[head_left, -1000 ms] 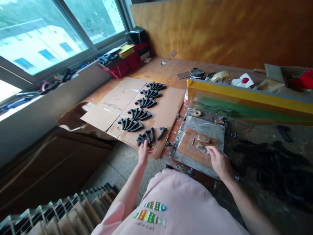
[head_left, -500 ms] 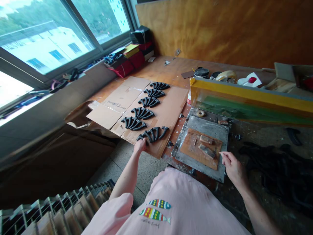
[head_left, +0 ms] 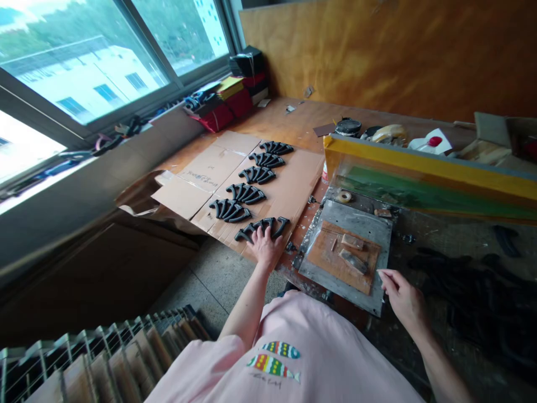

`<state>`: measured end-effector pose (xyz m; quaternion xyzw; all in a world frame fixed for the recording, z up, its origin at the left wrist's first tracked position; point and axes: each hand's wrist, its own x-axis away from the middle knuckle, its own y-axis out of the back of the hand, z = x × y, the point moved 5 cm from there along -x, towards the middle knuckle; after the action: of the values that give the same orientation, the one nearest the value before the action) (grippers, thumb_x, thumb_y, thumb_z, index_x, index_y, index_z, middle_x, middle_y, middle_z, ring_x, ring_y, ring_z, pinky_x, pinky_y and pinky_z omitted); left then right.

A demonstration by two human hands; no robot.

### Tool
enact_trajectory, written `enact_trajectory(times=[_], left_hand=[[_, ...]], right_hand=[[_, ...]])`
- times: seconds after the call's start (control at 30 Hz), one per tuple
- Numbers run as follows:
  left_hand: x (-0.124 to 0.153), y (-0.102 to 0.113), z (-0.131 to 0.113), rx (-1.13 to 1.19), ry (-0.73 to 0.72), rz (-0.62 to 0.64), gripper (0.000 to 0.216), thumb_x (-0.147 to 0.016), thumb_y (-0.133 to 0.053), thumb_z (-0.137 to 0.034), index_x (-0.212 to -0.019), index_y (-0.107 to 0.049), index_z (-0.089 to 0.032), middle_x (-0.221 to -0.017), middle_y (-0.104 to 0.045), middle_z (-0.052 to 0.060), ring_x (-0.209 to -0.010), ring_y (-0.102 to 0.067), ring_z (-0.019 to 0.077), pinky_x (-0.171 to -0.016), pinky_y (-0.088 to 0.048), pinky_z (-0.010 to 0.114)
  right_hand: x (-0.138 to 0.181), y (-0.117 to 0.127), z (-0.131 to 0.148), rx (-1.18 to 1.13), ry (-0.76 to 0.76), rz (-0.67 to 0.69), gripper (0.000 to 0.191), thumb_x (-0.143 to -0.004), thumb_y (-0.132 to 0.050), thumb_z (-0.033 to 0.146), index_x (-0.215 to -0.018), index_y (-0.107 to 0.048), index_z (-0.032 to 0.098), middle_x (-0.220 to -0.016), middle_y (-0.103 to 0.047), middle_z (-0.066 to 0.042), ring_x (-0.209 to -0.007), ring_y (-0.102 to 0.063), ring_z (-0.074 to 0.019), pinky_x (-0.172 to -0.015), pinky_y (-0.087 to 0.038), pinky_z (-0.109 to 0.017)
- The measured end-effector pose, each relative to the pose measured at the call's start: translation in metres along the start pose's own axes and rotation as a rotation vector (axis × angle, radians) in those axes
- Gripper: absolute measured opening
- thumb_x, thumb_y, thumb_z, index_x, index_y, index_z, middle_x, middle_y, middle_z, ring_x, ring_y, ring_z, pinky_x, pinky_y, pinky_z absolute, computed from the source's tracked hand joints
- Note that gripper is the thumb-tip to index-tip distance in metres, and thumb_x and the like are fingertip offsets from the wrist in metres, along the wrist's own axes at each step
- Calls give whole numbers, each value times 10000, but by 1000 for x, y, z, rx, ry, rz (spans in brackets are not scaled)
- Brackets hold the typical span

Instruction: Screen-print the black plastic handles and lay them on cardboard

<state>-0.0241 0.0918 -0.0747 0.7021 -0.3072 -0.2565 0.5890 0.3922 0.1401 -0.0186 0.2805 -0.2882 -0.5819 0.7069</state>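
My left hand [head_left: 264, 246] lies with its fingers spread over the front row of black curved handle-like pieces [head_left: 280, 226], touching them at the near edge of a flattened cardboard sheet [head_left: 293, 190]. Behind it, more black pieces [head_left: 246, 194] sit fanned in several rows. Close to the right edge of a grey metal plate [head_left: 308, 258], my right hand [head_left: 403, 296] has thumb and fingers pinched together; whatever is between the tips is too small to tell. On the plate rests a brown board [head_left: 325, 252] carrying two worn blocks [head_left: 353, 261].
A yellow-edged screen frame [head_left: 419, 150] stands tilted behind the plate. Dark curved pieces [head_left: 482, 302] are heaped at the right. A tape roll [head_left: 344, 196] lies at the plate's back. Left and low is a wire rack [head_left: 84, 352]; windows [head_left: 104, 67] line the left wall.
My left hand has shifted right along the front row, from its left end to the middle, and its fingers have spread. My right hand has stayed nearly in place.
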Motion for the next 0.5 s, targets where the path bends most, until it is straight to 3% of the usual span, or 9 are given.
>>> enact_trajectory(times=[0.17,0.3,0.5], left_hand=[[-11,-12,2,41,184,35,631,-786,-497,-693,-1258,-597,-286,-1522,-377,111,-1352,-304,391,-1046,-254,651],[-15,-11,5,65,161,-3,559,-797,-511,-650,-1199,-642,-284,-1431,-493,102,-1297,-374,370,-1029,-314,574],[-10,-8,16,47,67,-8,509,-806,-546,-598,-1156,-698,-261,-1419,-528,73,-1273,-417,351,-1004,-361,491]], right_hand=[[2,4,0,1,13,20,509,-832,-429,653,-895,-668,209,-660,-686,-58,-577,-658,-194,-565,-495,-261],[2,4,-4,13,12,34,532,-826,-424,677,-888,-671,210,-646,-682,-57,-558,-653,-193,-548,-496,-259],[-6,0,0,-16,3,34,563,-808,-423,717,-868,-676,218,-621,-670,-49,-543,-653,-189,-508,-495,-243]])
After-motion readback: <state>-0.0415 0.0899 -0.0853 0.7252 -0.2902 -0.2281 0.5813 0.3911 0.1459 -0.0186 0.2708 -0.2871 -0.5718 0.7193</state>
